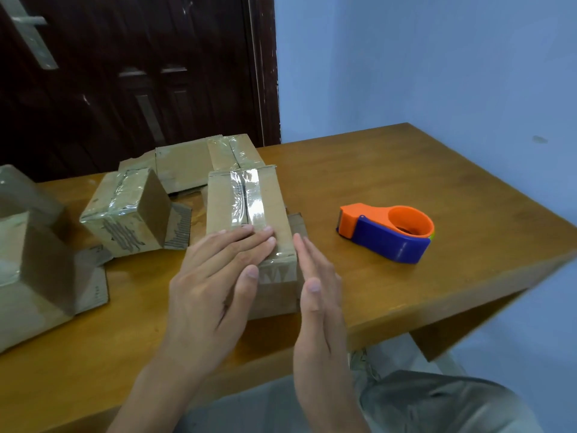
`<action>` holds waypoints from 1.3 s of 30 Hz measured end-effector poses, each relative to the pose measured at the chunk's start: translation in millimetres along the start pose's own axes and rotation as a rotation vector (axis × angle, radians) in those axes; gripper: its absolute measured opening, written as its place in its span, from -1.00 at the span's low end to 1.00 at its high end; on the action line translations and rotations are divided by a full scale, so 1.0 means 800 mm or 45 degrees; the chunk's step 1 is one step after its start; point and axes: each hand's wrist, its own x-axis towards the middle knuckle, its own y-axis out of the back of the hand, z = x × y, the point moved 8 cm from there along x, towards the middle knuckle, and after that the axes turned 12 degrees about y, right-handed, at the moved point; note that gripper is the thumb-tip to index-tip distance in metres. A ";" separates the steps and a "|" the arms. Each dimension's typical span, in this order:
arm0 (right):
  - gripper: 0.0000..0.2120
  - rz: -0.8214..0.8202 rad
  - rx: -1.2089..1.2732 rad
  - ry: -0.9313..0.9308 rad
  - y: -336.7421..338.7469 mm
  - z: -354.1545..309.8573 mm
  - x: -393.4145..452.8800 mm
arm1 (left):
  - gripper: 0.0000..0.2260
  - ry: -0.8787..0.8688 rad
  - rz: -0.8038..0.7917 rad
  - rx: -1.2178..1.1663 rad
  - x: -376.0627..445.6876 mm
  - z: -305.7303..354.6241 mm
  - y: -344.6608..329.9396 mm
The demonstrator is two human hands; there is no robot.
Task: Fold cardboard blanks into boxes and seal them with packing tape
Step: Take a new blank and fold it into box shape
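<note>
You are working at a wooden table [406, 170] with one box centred before you and, as far as can be counted, three other taped boxes crowding the left: one at the left edge [34, 270], one tilted [125, 214], one at the back [193, 160]; flattened cardboard is lying beneath them, number unclear. The box in hand [249, 207] is running its long axis away from you, with one strip of clear packing tape [246, 198] lying along its top seam and lapping over the near end. Your left hand [215, 282] is pressing flat on the near part of that top, fingers straight and gripping nothing, so it is already on the seam. Your right hand [315, 285] is standing on edge just beside the box's right side, fingers straight, holding nothing; contact cannot be confirmed. One orange-and-blue tape dispenser [387, 232] is sitting to the right, apart from the box, nearer your right hand. Judgement: smoothing is under way along the seam.
</note>
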 end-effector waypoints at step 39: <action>-0.58 -0.916 -0.386 0.844 0.040 -0.012 0.103 | -0.65 0.315 -0.516 -0.604 0.029 -0.087 0.038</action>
